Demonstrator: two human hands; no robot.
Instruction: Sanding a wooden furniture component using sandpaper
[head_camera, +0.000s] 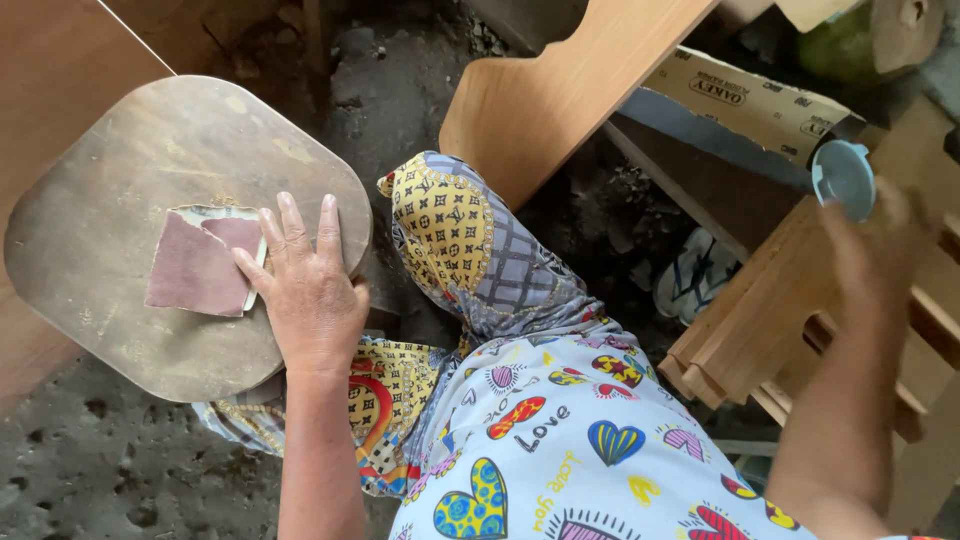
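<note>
While the left hand (310, 300) lies flat and open on the rounded brown wooden board (120, 170), a folded maroon sandpaper sheet (195, 265) touches its fingertips: light, limp, gritty; best pinched at an edge. Right hand (880, 240), blurred beyond the board's right edge, holds a pale blue round lid-like object (845, 178).

1. Both forearms are bare; no sleeve reaches down to the left hand (312, 300) or the right hand (880, 240).
2. The right hand is blurred, so its details cannot be seen.
3. No ring, watch or bracelet shows on the left hand or wrist.
4. The light garment (580, 450) over the lap is pale bluish-white, printed with colourful hearts in red, blue, yellow and pink.
5. The patterned cloth (450, 225) over the knee mixes yellow patches with small dark motifs and grey-blue checked patches.
</note>
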